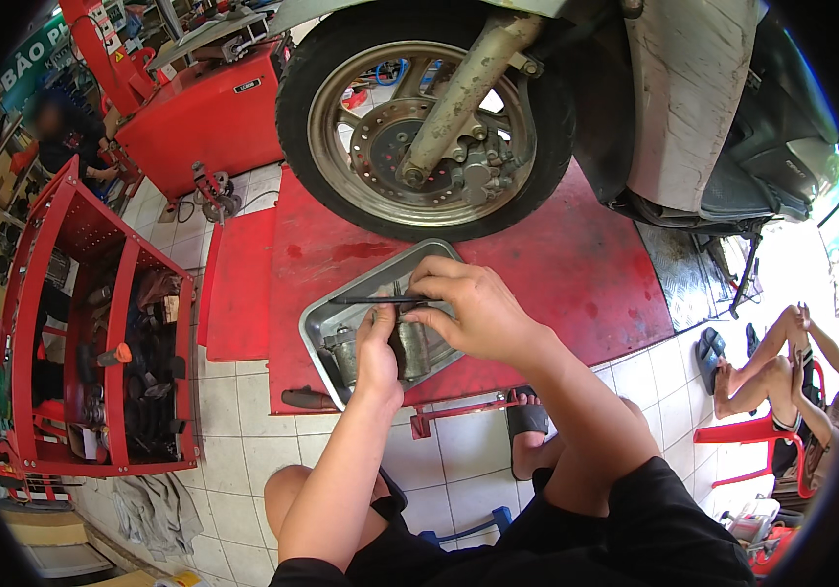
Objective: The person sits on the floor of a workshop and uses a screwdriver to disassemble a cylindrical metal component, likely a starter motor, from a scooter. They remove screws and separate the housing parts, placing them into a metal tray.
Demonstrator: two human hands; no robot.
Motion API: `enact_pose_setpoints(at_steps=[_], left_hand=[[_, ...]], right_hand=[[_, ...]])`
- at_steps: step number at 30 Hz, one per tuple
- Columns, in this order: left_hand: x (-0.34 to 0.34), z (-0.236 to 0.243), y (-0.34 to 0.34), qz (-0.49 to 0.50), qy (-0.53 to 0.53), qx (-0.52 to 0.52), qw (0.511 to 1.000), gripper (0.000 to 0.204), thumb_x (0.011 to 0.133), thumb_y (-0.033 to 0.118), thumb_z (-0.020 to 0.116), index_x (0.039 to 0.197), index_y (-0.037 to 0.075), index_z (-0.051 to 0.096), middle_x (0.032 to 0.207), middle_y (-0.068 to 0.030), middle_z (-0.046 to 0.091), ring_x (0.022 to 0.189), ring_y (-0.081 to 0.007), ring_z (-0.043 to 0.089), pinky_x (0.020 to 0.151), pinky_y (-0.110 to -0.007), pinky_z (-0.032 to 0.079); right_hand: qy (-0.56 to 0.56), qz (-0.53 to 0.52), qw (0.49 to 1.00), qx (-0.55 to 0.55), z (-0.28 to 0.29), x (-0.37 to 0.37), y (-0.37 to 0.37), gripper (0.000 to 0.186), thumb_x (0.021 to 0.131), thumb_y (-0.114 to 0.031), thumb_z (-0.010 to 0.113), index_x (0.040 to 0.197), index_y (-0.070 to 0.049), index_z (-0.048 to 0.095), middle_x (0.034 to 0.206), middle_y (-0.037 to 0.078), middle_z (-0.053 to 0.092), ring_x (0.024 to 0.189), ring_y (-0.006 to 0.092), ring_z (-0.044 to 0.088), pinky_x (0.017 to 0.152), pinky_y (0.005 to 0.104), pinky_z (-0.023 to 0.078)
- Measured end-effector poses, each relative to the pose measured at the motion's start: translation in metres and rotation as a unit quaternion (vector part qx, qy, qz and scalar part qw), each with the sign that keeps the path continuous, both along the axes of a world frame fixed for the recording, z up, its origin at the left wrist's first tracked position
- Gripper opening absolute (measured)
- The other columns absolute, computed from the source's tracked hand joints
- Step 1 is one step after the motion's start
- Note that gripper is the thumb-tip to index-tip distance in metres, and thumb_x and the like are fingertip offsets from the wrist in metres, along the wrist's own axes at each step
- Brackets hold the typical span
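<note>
Over a shallow metal tray, both of my hands are close together. A thin black rod lies level across my left fingertips and runs to the pinched fingers of my right hand. Its far end is hidden by those fingers, so its kind does not show. Closed beside a grey cylindrical metal part, my left hand grips it from the left, partly covering it. A second grey metal part rests in the tray, left of my left hand.
A motorbike's front wheel stands on the red lift platform just beyond the tray. A dark-handled tool lies at the platform's near edge. On the left stands a red tool cart. A person sits on a red chair at the right.
</note>
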State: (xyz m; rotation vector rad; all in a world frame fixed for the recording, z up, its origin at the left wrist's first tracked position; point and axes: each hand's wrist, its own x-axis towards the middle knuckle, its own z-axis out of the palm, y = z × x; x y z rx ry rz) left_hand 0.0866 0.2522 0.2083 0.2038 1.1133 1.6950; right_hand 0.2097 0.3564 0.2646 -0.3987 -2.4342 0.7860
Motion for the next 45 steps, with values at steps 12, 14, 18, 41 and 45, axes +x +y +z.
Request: enact_pose_setpoints(at_steps=[12,14,18,41,45], left_hand=[[-0.002,-0.010,0.002,0.013,0.044,-0.010,0.999,0.045,0.111,0.038,0.039,0.126,-0.001,0.057,0.115,-0.0078,0.064,0.104,-0.0152,0.059,0.094,-0.031,0.045],[-0.002,-0.008,0.002,0.021,0.059,-0.016,0.998,0.046,0.111,0.038,0.039,0.129,-0.002,0.055,0.117,-0.0084,0.063,0.105,-0.0158,0.060,0.094,-0.031,0.045],[0.000,-0.001,0.001,0.015,0.087,-0.012,0.996,0.046,0.111,0.037,0.038,0.132,-0.002,0.053,0.120,-0.0089,0.063,0.108,-0.0166,0.059,0.096,-0.033,0.045],[-0.002,0.001,0.000,-0.016,-0.039,-0.017,0.999,0.046,0.109,0.046,0.035,0.121,0.007,0.058,0.108,-0.0101,0.066,0.101,-0.0256,0.066,0.088,-0.042,0.055],[0.001,0.009,0.002,-0.029,-0.091,-0.037,0.995,0.053,0.108,0.051,0.033,0.111,0.005,0.057,0.091,-0.0131,0.066,0.076,-0.0299,0.066,0.071,-0.043,0.055]], right_hand=[[-0.013,-0.059,0.998,0.032,-0.002,0.001,-0.009,0.020,0.085,-0.020,0.075,0.096,-0.004,0.070,0.096,0.007,0.066,0.083,0.0343,0.067,0.070,0.0452,0.052],[0.002,-0.058,0.998,0.009,-0.004,-0.001,-0.010,0.019,0.084,-0.017,0.076,0.094,-0.002,0.070,0.094,0.009,0.066,0.082,0.0347,0.066,0.069,0.0443,0.052],[0.033,-0.056,0.998,-0.021,-0.006,-0.003,-0.011,0.018,0.081,-0.011,0.079,0.090,0.001,0.068,0.090,0.012,0.066,0.079,0.0348,0.065,0.068,0.0416,0.052],[0.124,-0.093,0.985,-0.076,0.004,-0.005,-0.011,0.031,0.082,-0.017,0.083,0.101,0.002,0.066,0.085,0.008,0.063,0.070,0.0138,0.058,0.063,0.0270,0.046],[0.226,-0.096,0.938,-0.244,0.000,-0.001,0.004,0.021,0.089,-0.008,0.074,0.104,0.007,0.068,0.086,0.013,0.066,0.075,0.0198,0.063,0.068,0.0307,0.049]])
